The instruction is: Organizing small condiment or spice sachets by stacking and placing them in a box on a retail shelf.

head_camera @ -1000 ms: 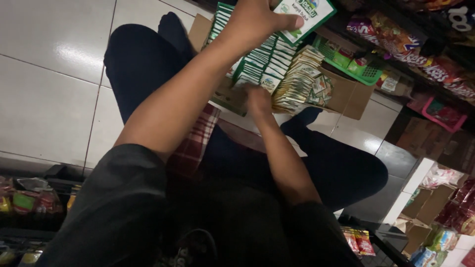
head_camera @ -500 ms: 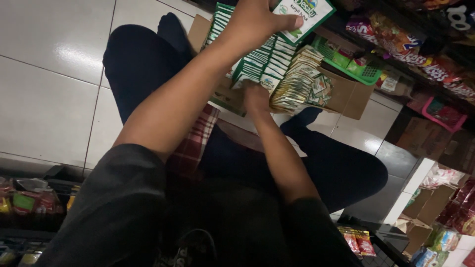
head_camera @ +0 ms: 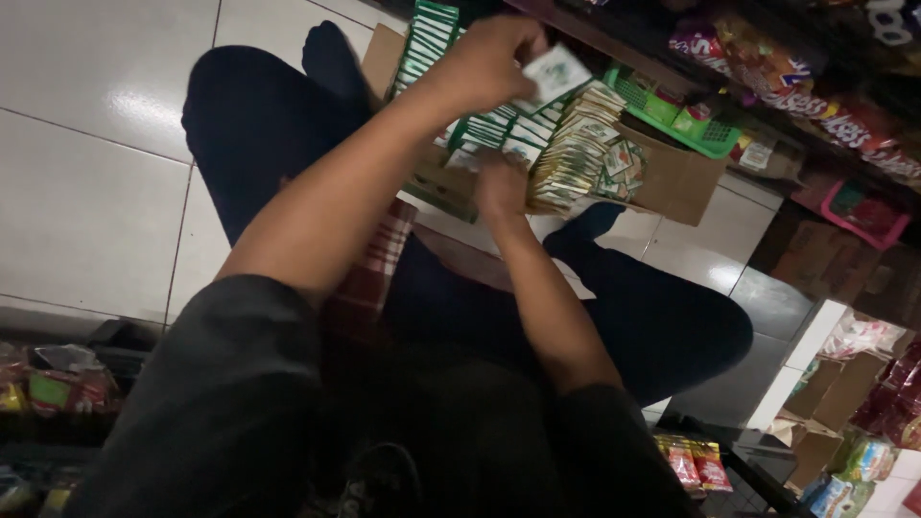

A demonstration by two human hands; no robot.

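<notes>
Two hands are at work over the cardboard box [head_camera: 672,177] of sachets that sits on the white tiled floor [head_camera: 86,182] between my knees. My left hand [head_camera: 484,62] is raised above the box, fingers pinched shut on a small white-and-green sachet [head_camera: 556,72] that sticks out to its right, over the upright green sachet rows [head_camera: 499,129]. My right hand [head_camera: 502,187] is lower, at the near edge of the box just beside the fanned tan sachets [head_camera: 576,158]; I cannot tell whether its fingers are closed on anything.
</notes>
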